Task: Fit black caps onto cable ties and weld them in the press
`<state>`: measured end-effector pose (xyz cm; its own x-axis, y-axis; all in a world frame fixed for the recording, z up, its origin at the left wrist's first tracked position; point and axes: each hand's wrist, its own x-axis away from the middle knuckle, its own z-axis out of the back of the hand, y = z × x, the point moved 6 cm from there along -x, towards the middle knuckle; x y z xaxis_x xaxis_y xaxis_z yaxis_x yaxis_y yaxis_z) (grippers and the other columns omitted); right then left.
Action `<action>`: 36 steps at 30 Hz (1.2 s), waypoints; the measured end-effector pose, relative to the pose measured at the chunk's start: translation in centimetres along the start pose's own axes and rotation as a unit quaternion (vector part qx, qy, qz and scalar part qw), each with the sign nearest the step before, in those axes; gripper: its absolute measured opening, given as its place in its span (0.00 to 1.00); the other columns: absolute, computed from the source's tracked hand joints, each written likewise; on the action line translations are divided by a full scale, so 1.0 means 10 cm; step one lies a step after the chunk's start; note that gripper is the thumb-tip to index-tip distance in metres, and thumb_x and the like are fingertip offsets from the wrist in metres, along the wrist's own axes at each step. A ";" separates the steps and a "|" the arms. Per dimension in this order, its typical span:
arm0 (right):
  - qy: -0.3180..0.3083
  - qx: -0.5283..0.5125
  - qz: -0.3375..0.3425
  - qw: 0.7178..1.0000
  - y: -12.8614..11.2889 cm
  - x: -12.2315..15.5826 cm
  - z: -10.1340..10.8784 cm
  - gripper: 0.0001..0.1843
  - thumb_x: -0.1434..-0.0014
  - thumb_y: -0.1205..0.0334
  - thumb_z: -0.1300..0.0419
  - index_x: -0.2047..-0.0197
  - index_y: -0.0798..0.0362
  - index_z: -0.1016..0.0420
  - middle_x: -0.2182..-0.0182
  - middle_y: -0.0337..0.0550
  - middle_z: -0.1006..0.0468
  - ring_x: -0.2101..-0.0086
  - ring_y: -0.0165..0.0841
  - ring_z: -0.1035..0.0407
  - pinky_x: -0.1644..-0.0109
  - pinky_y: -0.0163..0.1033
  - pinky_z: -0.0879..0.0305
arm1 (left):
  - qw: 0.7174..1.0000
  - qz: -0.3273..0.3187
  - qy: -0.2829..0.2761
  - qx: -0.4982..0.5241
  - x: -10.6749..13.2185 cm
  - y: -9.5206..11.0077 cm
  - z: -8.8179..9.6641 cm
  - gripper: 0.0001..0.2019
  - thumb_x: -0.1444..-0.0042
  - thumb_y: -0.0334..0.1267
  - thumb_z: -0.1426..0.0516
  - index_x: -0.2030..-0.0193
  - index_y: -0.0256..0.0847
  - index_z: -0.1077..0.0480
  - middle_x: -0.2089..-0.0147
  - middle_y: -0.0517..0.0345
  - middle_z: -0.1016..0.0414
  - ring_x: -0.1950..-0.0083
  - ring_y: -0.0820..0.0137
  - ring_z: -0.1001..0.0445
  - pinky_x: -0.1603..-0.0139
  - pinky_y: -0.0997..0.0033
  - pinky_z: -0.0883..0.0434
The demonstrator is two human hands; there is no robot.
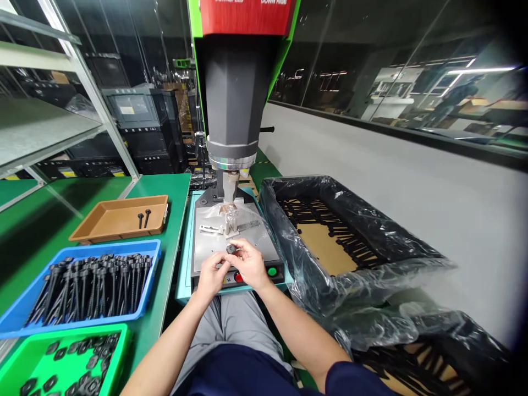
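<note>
My right hand (251, 265) pinches a small round black plastic part (231, 249) between thumb and fingers, over the front of the machine's metal plate. My left hand (212, 273) is closed, its fingertips meeting the right thumb at the underside of that part. Whether a stem runs down from it is hidden by my fingers. Just beyond my hands stands a clear fixture (231, 220) under the metal horn (230, 187) of a press-like machine (235, 88). A red button (238, 277) and a green button (271, 271) sit on the front panel below my hands.
On the left, a blue tray (153, 275) holds many long black stemmed parts, a green tray (25, 360) loose black caps, and a brown tray (115, 212) two stemmed pieces. Right, plastic-lined boxes (412, 265) hold rows of black parts beside a white wall (350, 148).
</note>
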<state>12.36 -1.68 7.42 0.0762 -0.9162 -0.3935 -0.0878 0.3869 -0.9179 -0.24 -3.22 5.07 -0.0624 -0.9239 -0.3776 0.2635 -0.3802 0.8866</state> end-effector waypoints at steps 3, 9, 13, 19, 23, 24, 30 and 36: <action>-0.031 0.048 0.010 0.998 -0.04 0.02 -0.02 0.25 0.47 0.60 0.35 0.46 0.50 0.29 0.56 0.46 0.27 0.62 0.35 0.30 0.59 0.38 0.29 | 1.000 0.007 0.001 0.005 0.04 0.02 0.05 0.10 0.42 0.43 0.45 0.63 0.41 0.24 0.62 0.54 0.23 0.61 0.66 0.27 0.58 0.68 0.31; -0.110 0.105 0.018 0.988 -0.05 0.06 -0.11 0.10 0.40 0.61 0.44 0.59 0.53 0.22 0.58 0.46 0.25 0.57 0.36 0.30 0.57 0.37 0.32 | 0.995 0.075 -0.009 0.070 0.17 -0.12 0.07 0.14 0.44 0.45 0.42 0.57 0.40 0.24 0.59 0.52 0.20 0.57 0.63 0.24 0.52 0.64 0.29; -0.091 0.054 -0.053 0.993 0.09 0.08 -0.16 0.09 0.44 0.58 0.41 0.64 0.54 0.24 0.64 0.44 0.24 0.65 0.34 0.29 0.63 0.37 0.32 | 0.985 0.118 -0.012 0.122 0.27 -0.14 0.09 0.15 0.45 0.44 0.41 0.54 0.39 0.24 0.55 0.50 0.20 0.53 0.61 0.23 0.48 0.62 0.29; -0.079 -0.060 -0.145 0.984 0.28 0.09 -0.33 0.12 0.50 0.54 0.36 0.67 0.54 0.27 0.74 0.39 0.26 0.74 0.31 0.33 0.73 0.34 0.36 | 0.982 0.141 -0.014 0.123 0.37 -0.14 0.18 0.17 0.45 0.46 0.42 0.52 0.40 0.25 0.57 0.51 0.20 0.56 0.62 0.23 0.51 0.62 0.28; -0.090 -0.078 -0.155 0.981 0.32 0.09 -0.51 0.13 0.52 0.54 0.34 0.71 0.54 0.30 0.74 0.38 0.27 0.73 0.31 0.33 0.70 0.35 0.35 | 0.984 0.138 -0.014 0.108 0.43 -0.15 0.26 0.15 0.44 0.45 0.42 0.54 0.40 0.24 0.62 0.54 0.21 0.61 0.65 0.25 0.57 0.66 0.29; -0.097 -0.078 -0.158 0.980 0.33 0.10 -0.57 0.14 0.53 0.53 0.34 0.71 0.54 0.30 0.74 0.38 0.27 0.73 0.32 0.32 0.69 0.36 0.35 | 0.986 0.138 -0.008 0.097 0.45 -0.13 0.30 0.14 0.44 0.45 0.43 0.55 0.40 0.24 0.64 0.54 0.21 0.63 0.65 0.25 0.59 0.67 0.29; -0.172 -0.089 -0.177 0.965 0.35 0.21 -0.86 0.18 0.52 0.50 0.32 0.64 0.53 0.28 0.66 0.44 0.22 0.65 0.36 0.28 0.59 0.40 0.33 | 0.990 0.124 0.057 -0.040 0.67 0.10 0.91 0.11 0.46 0.42 0.42 0.62 0.40 0.23 0.63 0.54 0.24 0.65 0.67 0.28 0.62 0.69 0.31; -0.186 -0.075 -0.213 0.956 0.42 0.26 -0.81 0.24 0.54 0.42 0.31 0.64 0.54 0.26 0.67 0.48 0.21 0.65 0.39 0.28 0.62 0.41 0.31 | 0.897 0.232 0.189 -0.325 0.97 0.04 2.29 0.12 0.45 0.41 0.44 0.60 0.40 0.24 0.63 0.56 0.22 0.62 0.66 0.26 0.59 0.69 0.30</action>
<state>4.19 -3.25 2.93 0.4824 -0.8760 -0.0022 -0.1098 -0.0580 -0.9923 -22.83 -13.37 7.86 0.4981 -0.8483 -0.1797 0.6895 0.2618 0.6753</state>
